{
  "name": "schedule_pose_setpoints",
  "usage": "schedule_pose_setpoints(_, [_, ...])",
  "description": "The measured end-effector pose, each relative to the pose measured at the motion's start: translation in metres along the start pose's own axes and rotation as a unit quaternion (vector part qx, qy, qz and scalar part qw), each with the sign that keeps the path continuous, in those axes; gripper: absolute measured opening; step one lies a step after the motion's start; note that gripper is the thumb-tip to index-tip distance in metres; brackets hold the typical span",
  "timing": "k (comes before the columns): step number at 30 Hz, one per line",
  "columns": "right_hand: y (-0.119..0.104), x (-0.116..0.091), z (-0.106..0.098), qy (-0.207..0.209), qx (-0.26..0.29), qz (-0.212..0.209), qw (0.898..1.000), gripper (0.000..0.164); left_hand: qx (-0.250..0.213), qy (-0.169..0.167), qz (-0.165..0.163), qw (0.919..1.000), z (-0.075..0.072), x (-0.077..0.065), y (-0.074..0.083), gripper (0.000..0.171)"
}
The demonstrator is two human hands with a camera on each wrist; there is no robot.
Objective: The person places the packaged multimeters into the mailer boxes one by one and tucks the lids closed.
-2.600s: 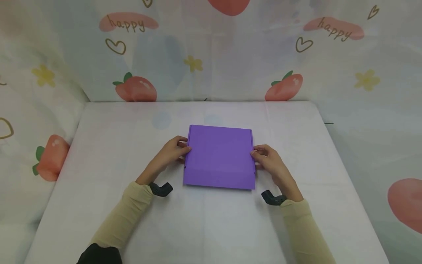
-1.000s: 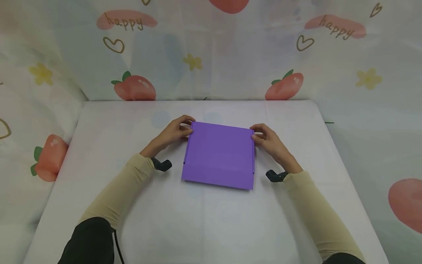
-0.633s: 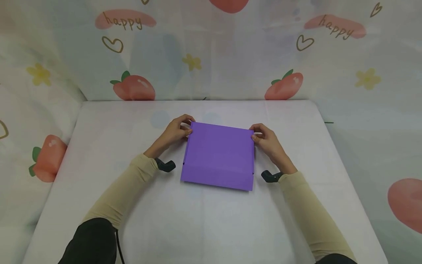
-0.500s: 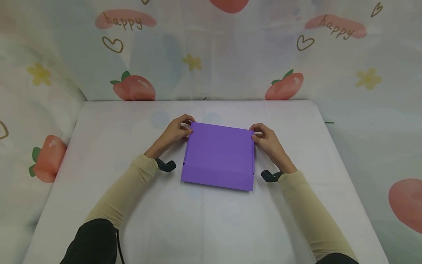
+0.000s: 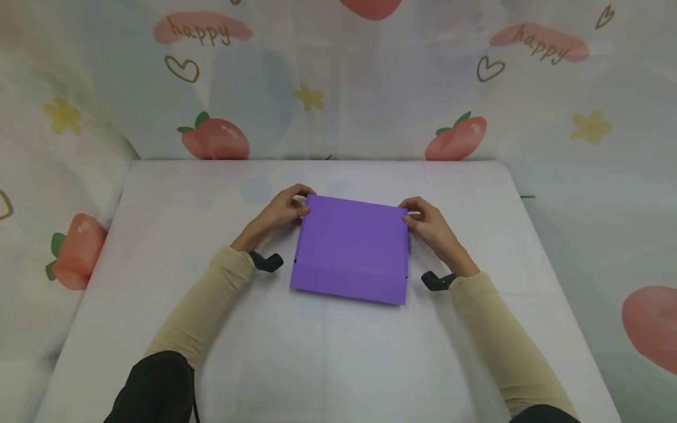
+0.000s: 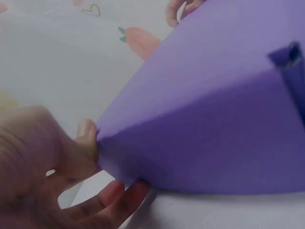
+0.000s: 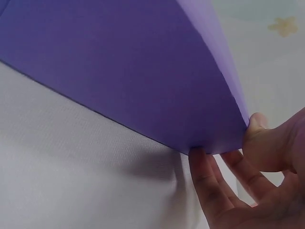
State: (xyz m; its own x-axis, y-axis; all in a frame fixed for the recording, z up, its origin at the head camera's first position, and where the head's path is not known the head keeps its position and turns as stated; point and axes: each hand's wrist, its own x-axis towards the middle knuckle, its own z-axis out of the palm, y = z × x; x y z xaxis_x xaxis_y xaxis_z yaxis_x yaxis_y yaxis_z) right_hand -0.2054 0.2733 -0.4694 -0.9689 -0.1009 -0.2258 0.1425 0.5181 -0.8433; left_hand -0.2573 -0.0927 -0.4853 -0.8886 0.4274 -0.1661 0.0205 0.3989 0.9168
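Note:
A flat purple cardboard box (image 5: 350, 249) lies on the white-covered table, its near edge slanting slightly down to the right. My left hand (image 5: 282, 208) holds its far left corner; in the left wrist view the thumb is at the top edge and fingertips touch the lower edge of the side wall. At the far right corner, my right hand (image 5: 429, 226) grips the box the same way, thumb high and fingers at the bottom edge in the right wrist view. A rolled cardboard fold (image 6: 288, 57) stands out along the box's side in the left wrist view.
The white tabletop (image 5: 338, 364) extends around the box, with a patterned cloth backdrop (image 5: 370, 88) behind and at both sides. Dark curved camera mounts (image 5: 268, 262) sit at the wrists, and a black cable (image 5: 195, 399) hangs by the left forearm.
Both hands have slid from the middle of the box's sides to its far corners, and the box has turned slightly. Over the last second hands and box have barely moved.

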Motion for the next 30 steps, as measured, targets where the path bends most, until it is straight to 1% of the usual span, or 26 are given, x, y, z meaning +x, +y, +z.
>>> schedule_pose_setpoints(4, [0.001, 0.0, 0.003, 0.013, 0.009, -0.001, 1.0, 0.034, -0.026, 0.043, -0.027, 0.9984, 0.005, -0.006, -0.001, 0.039])
schedule_pose_setpoints(7, [-0.002, 0.001, 0.005, 0.023, 0.004, 0.003, 1.0, 0.032, -0.038, 0.067, -0.03, 0.9966, 0.008, -0.01, -0.003, 0.039])
schedule_pose_setpoints(10, [-0.003, 0.001, 0.006, 0.029, -0.008, 0.004, 1.0, 0.031, -0.04, 0.078, -0.028, 0.9958, 0.011, -0.012, -0.005, 0.039])
schedule_pose_setpoints(14, [-0.002, -0.002, 0.003, 0.033, -0.023, 0.003, 0.999, 0.033, -0.04, 0.077, -0.016, 0.9961, 0.013, -0.012, -0.005, 0.041])
schedule_pose_setpoints(17, [0.003, -0.004, -0.001, 0.022, -0.021, -0.004, 1.0, 0.037, -0.028, 0.076, 0.002, 0.9967, 0.013, -0.014, -0.007, 0.046])
schedule_pose_setpoints(19, [0.007, -0.006, -0.004, 0.01, -0.014, -0.008, 1.0, 0.041, -0.013, 0.081, 0.015, 0.9965, 0.014, -0.015, -0.012, 0.049])
schedule_pose_setpoints(21, [0.013, -0.01, -0.005, 0.003, -0.01, -0.019, 1.0, 0.046, 0.003, 0.089, 0.025, 0.9957, 0.015, -0.02, -0.016, 0.05])
schedule_pose_setpoints(22, [0.015, -0.014, -0.004, 0.007, -0.013, -0.028, 1.0, 0.048, 0.009, 0.093, 0.029, 0.9952, 0.015, -0.023, -0.018, 0.05])
schedule_pose_setpoints(24, [0.021, -0.023, -0.002, 0.026, -0.021, -0.048, 0.998, 0.05, 0.033, 0.095, 0.038, 0.9942, 0.016, -0.033, -0.022, 0.05])
schedule_pose_setpoints(26, [0.025, -0.034, 0.003, 0.051, -0.041, -0.076, 0.995, 0.05, 0.057, 0.087, 0.052, 0.9933, 0.016, -0.045, -0.024, 0.051])
schedule_pose_setpoints(28, [0.028, -0.046, 0.007, 0.067, -0.054, -0.113, 0.99, 0.048, 0.09, 0.069, 0.083, 0.9901, 0.015, -0.058, -0.026, 0.054])
schedule_pose_setpoints(30, [0.031, -0.057, 0.01, 0.066, -0.068, -0.154, 0.984, 0.046, 0.127, 0.047, 0.128, 0.9825, 0.014, -0.07, -0.028, 0.059])
